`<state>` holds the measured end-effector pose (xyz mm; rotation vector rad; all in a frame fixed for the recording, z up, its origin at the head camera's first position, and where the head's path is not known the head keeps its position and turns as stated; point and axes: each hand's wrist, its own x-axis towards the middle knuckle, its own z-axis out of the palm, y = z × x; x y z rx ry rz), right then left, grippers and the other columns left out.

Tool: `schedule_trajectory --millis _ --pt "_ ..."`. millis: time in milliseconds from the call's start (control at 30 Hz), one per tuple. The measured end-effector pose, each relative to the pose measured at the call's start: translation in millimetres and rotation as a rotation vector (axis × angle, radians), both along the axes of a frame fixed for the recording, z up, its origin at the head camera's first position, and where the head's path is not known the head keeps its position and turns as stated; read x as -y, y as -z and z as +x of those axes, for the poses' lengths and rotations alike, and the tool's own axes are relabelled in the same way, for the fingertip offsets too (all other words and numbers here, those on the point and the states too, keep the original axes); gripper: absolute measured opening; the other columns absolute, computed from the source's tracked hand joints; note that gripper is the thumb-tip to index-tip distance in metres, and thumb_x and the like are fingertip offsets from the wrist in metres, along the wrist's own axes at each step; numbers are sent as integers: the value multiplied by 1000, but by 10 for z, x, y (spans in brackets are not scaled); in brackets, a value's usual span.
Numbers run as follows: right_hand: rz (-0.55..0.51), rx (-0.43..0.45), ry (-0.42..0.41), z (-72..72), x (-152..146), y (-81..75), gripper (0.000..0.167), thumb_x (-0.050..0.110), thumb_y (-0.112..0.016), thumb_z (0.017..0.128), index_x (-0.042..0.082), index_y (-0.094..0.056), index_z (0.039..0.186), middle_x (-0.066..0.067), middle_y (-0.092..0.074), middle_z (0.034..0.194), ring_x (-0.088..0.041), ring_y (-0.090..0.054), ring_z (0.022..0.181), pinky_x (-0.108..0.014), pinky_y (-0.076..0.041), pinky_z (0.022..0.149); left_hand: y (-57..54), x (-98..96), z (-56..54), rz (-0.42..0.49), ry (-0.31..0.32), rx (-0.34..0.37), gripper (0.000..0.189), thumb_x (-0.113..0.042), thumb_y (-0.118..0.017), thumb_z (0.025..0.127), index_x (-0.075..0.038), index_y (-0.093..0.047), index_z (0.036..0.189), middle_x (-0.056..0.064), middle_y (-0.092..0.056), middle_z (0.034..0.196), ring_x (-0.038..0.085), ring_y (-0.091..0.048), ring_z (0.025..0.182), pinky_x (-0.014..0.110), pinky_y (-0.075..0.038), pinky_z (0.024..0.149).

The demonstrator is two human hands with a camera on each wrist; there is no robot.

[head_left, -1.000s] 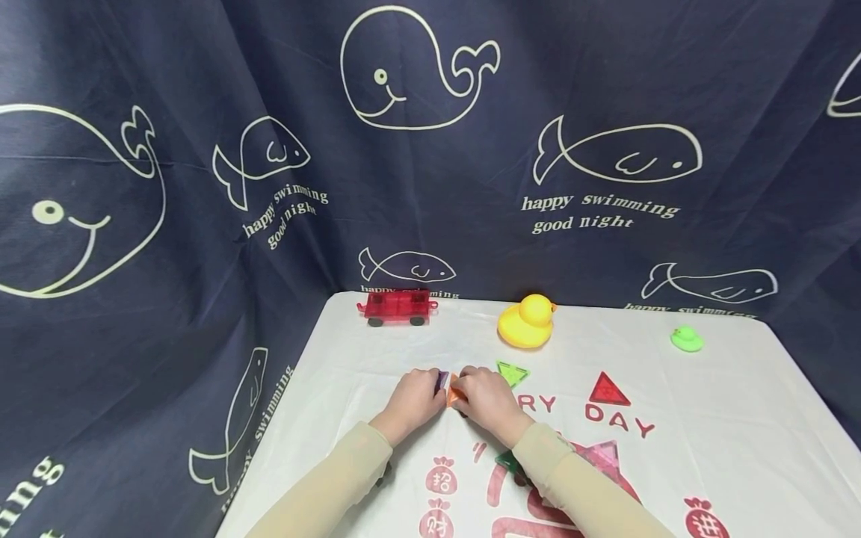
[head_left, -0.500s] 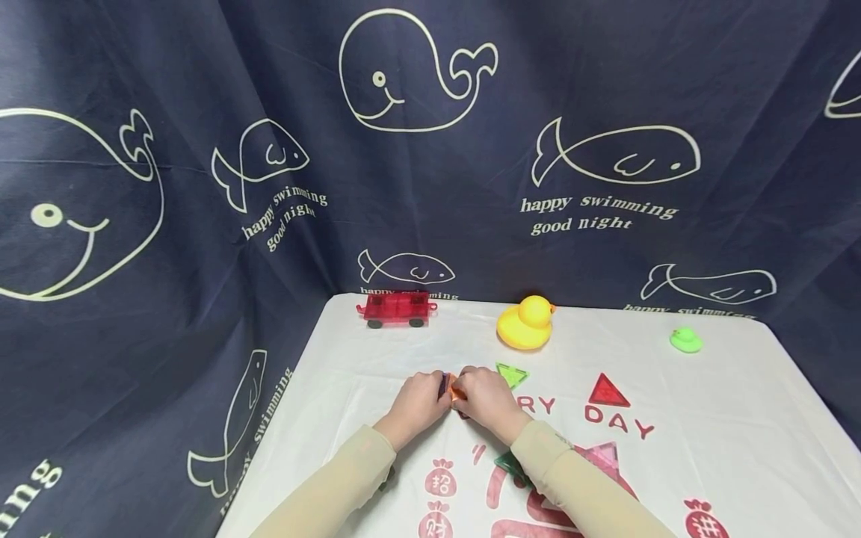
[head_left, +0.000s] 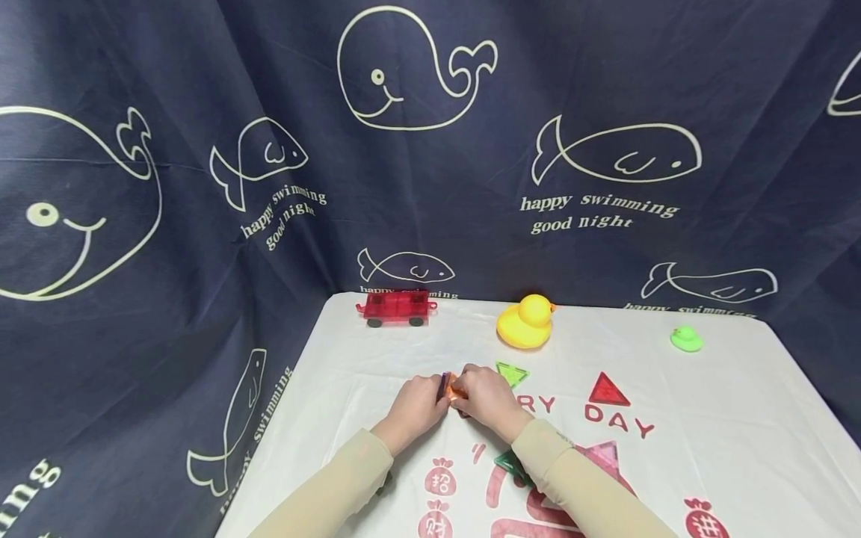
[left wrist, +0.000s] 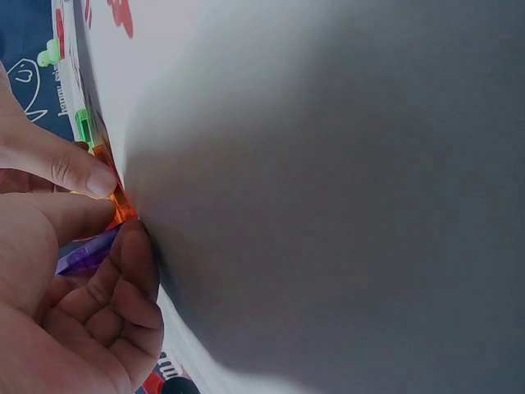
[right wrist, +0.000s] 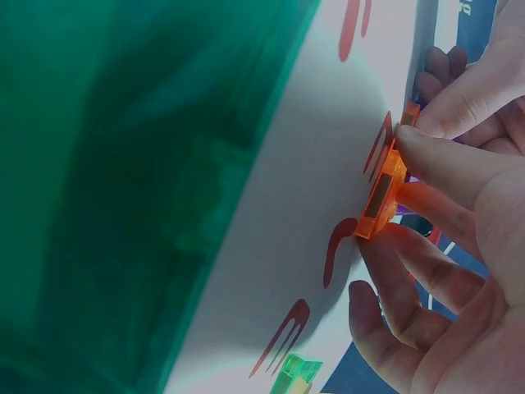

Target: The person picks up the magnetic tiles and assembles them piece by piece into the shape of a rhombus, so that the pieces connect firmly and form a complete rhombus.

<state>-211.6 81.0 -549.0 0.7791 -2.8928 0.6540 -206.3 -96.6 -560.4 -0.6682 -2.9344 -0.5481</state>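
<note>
My left hand (head_left: pixel 418 403) and right hand (head_left: pixel 489 396) meet over the middle of the table. The left hand pinches a translucent purple magnetic tile (left wrist: pixel 89 253), largely hidden by its fingers. An orange magnetic tile (right wrist: pixel 382 193) is held upright between the right hand's thumb and fingers. The two tiles stand edge to edge; whether they touch is hard to tell. In the left wrist view, the left thumb tip also lies against the orange tile (left wrist: pixel 121 203). Just beyond the right hand lies a light green triangular tile (head_left: pixel 513 374).
A red wheeled car base (head_left: pixel 397 308), a yellow duck (head_left: pixel 526 323) and a small green duck (head_left: pixel 687 338) stand along the back. A red triangle tile (head_left: pixel 609 390) lies to the right. Dark green (head_left: pixel 511 465) and pink tiles (head_left: pixel 605 456) lie near the right forearm.
The purple and orange tiles have come together, closing the white gap between them. The orange tile has turned slightly in the right hand. The other toys stay where they were.
</note>
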Motion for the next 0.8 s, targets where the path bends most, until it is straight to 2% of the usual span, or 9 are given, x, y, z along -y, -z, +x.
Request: schedule_trajectory --millis 367,633,800 --pt "38 -20 5 0 -8 21 13 25 -91 82 17 -82 88 5 -61 80 -13 -52 67 -33 -47 63 6 46 1 53 8 60 17 -18 -81 91 -8 -67 91 2 -66 74 15 -61 63 35 -49 59" --pt "67 -50 -23 -9 -14 17 13 27 -90 83 19 -81 86 5 -63 79 -13 -53 65 -33 -46 61 28 83 -52 123 18 120 22 -18 -82 91 -13 -62 84 -6 -50 62 8 -44 54 27 -37 51" --pt "54 -59 -29 -2 -33 21 12 25 -89 84 19 -80 86 3 -64 83 -16 -58 70 -36 -49 64 17 91 -60 149 18 138 23 -18 -83 90 -14 -61 83 -7 -48 61 7 -42 52 26 -35 50"
